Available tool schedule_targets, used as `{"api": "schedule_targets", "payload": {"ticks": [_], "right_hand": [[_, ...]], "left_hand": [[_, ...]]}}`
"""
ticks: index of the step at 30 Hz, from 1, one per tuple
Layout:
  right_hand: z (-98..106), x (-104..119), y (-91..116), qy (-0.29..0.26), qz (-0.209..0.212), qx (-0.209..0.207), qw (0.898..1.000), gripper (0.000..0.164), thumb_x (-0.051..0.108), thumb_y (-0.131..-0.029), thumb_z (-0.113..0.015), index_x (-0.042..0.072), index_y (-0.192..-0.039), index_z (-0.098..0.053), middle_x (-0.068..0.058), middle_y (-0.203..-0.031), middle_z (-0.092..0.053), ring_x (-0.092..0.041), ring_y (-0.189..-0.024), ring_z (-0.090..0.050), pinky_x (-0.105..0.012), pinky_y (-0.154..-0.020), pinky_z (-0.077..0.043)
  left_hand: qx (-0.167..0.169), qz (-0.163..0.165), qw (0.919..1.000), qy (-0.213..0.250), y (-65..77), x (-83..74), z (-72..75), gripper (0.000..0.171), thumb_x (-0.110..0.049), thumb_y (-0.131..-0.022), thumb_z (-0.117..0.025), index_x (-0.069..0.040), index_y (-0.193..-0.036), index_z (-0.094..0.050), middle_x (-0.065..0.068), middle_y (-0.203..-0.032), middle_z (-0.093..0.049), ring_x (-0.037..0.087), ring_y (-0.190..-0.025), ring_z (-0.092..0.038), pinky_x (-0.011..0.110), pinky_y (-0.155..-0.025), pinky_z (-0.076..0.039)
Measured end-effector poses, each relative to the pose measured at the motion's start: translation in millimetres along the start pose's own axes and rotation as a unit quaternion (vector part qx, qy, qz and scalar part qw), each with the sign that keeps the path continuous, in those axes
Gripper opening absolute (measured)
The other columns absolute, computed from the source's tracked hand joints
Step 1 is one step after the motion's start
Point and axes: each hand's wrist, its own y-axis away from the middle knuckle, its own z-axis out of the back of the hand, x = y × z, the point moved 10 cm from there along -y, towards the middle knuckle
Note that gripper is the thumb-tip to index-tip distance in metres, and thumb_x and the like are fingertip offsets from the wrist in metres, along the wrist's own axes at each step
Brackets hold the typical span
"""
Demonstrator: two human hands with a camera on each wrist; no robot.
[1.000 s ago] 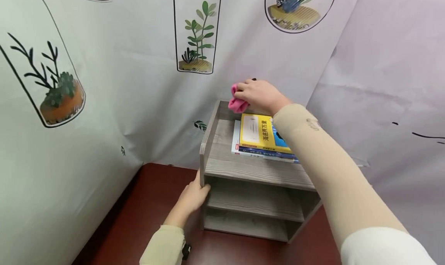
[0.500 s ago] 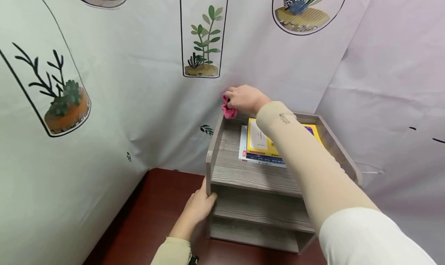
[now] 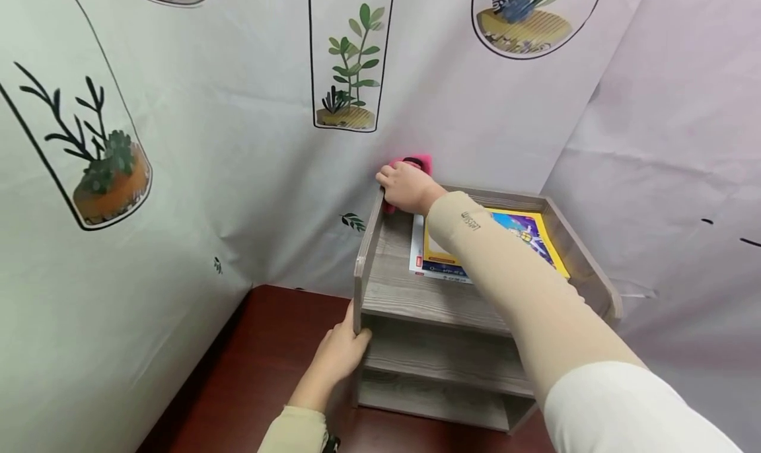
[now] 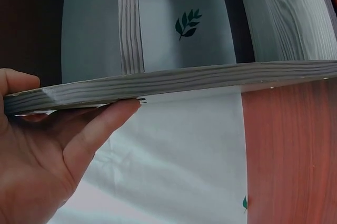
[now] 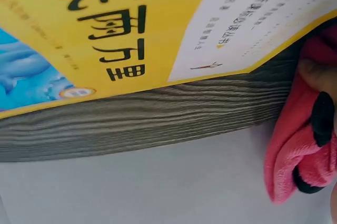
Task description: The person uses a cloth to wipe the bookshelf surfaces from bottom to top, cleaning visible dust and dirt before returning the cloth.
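A grey wood-grain desk shelf [image 3: 436,302] stands on a dark red table. My left hand [image 3: 340,350] grips its left side panel [image 4: 184,80], thumb on the inner face and fingers on the outer. At the back left corner of the top, my right hand [image 3: 407,185] holds a pink cloth [image 3: 425,162] over the rim. Part of the cloth is hidden under that hand. Dark patches show on the bunched cloth [image 5: 289,153] in the right wrist view. Beside it lies a yellow book [image 3: 535,228] on a stack, partly covered by my right forearm.
Two lower compartments [image 3: 446,355] of the shelf face me. The red tabletop [image 3: 261,354] extends to the left. Close behind hangs a pale wall covering [image 3: 255,149] printed with plants. The shelf's right side panel [image 3: 585,258] rises beyond the books.
My right hand has moved left with the cloth, then down onto the back left corner. The left hand keeps its hold on the panel. The head view has shifted slightly.
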Motion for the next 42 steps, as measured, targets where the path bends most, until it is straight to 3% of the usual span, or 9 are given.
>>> {"api": "schedule_targets", "payload": {"ticks": [3, 8, 13, 20, 26, 32, 35, 42], "right_hand": [[-2.2, -1.7, 2.0, -0.005, -0.021, 0.01, 1.0, 0.015, 0.013, -0.087, -0.061, 0.008, -0.098, -0.071, -0.01, -0.104, -0.053, -0.024, -0.092, -0.045, -0.032, -0.078, -0.042], [-5.9, -6.3, 12.8, -0.058, -0.046, 0.012, 0.997, 0.014, 0.009, -0.088, -0.059, 0.009, -0.092, -0.072, -0.01, -0.099, -0.052, -0.024, -0.087, -0.047, -0.033, -0.075, -0.045], [-13.2, -19.3, 28.4, -0.122, -0.086, 0.022, 0.989, 0.013, 0.006, -0.086, -0.058, 0.008, -0.088, -0.071, -0.01, -0.096, -0.051, -0.025, -0.086, -0.048, -0.035, -0.075, -0.046], [-25.7, -29.0, 46.7, -0.169, -0.121, 0.047, 0.977, 0.013, 0.01, -0.087, -0.06, 0.005, -0.094, -0.069, -0.012, -0.097, -0.052, -0.027, -0.089, -0.05, -0.038, -0.077, -0.048], [-32.9, -39.7, 59.3, -0.227, -0.173, 0.058, 0.957, 0.015, 0.006, -0.087, -0.059, 0.005, -0.098, -0.069, -0.014, -0.1, -0.053, -0.028, -0.094, -0.05, -0.041, -0.083, -0.046], [-39.4, -53.7, 73.2, -0.314, -0.241, 0.039, 0.918, 0.016, 0.014, -0.085, -0.063, 0.008, -0.098, -0.07, -0.012, -0.093, -0.053, -0.028, -0.088, -0.05, -0.042, -0.082, -0.045], [-44.6, -57.6, 81.4, -0.331, -0.265, 0.029, 0.905, 0.017, 0.018, -0.084, -0.065, 0.007, -0.096, -0.07, -0.011, -0.089, -0.053, -0.027, -0.084, -0.05, -0.043, -0.08, -0.045], [-57.2, -55.2, 93.4, -0.317, -0.267, 0.054, 0.908, 0.015, 0.008, -0.084, -0.059, 0.004, -0.095, -0.069, -0.012, -0.09, -0.054, -0.028, -0.087, -0.05, -0.042, -0.083, -0.044]], "left_hand": [[0.003, -0.001, 1.0, 0.0, 0.1, -0.4, -1.8, 0.066, -0.017, -0.087, -0.05, -0.017, -0.147, -0.022, 0.019, -0.101, -0.066, 0.031, -0.082, -0.062, 0.045, -0.063, -0.043], [0.011, 0.002, 0.9999, -0.003, 1.8, 1.7, -3.9, 0.066, -0.017, -0.087, -0.05, -0.015, -0.146, -0.022, 0.02, -0.1, -0.065, 0.028, -0.077, -0.061, 0.043, -0.061, -0.042], [0.011, 0.0, 0.9999, -0.003, 1.1, 1.6, -1.2, 0.066, -0.017, -0.086, -0.05, -0.015, -0.146, -0.022, 0.02, -0.099, -0.065, 0.025, -0.072, -0.058, 0.041, -0.059, -0.041], [0.018, 0.003, 0.9998, -0.006, -0.1, 4.0, -1.8, 0.064, -0.017, -0.087, -0.05, -0.013, -0.145, -0.023, 0.02, -0.099, -0.065, 0.026, -0.074, -0.059, 0.041, -0.059, -0.041], [0.016, -0.004, 0.9998, -0.007, -0.8, 2.7, -2.0, 0.062, -0.017, -0.087, -0.05, -0.013, -0.144, -0.024, 0.02, -0.101, -0.065, 0.032, -0.082, -0.062, 0.044, -0.063, -0.043], [0.012, -0.005, 0.9999, -0.009, -1.4, 1.2, -1.8, 0.062, -0.018, -0.087, -0.05, -0.012, -0.144, -0.025, 0.02, -0.101, -0.065, 0.035, -0.084, -0.062, 0.047, -0.066, -0.044], [0.011, -0.007, 0.9999, -0.011, -2.2, 0.7, -2.1, 0.062, -0.018, -0.087, -0.05, -0.013, -0.144, -0.024, 0.021, -0.102, -0.065, 0.035, -0.085, -0.062, 0.047, -0.066, -0.044], [0.017, 0.0, 0.9998, -0.006, -2.6, 2.1, -3.3, 0.063, -0.019, -0.088, -0.05, -0.014, -0.145, -0.023, 0.021, -0.105, -0.064, 0.035, -0.088, -0.062, 0.048, -0.067, -0.044]]}}
